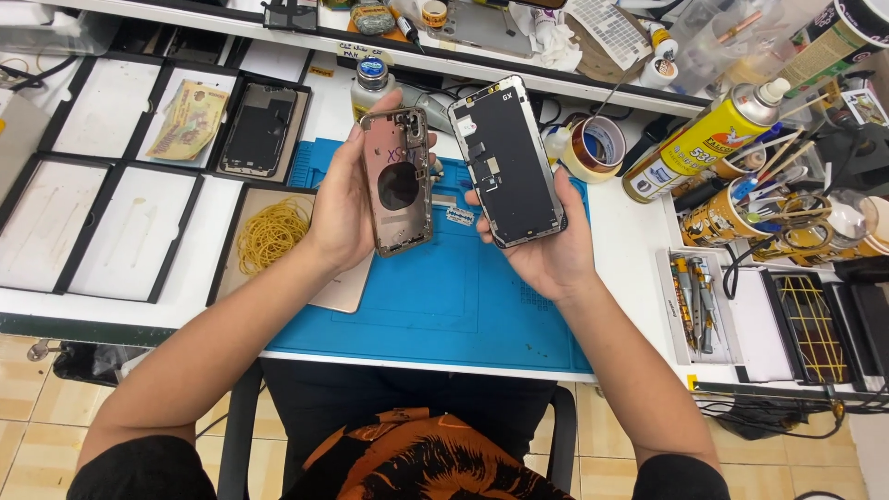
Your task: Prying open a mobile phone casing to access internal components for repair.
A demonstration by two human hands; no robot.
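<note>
Both bare forearms reach forward from the bottom corners and converge toward the middle, elbows wide apart. The left hand (341,199) is raised with its palm turned inward to the right, fingers stretched upward along one edge of what it grips and the thumb on the opposite side. The right hand (546,241) is cupped palm-up, fingers curled underneath and thumb pressed along the near edge. The hands are near each other, not touching.
</note>
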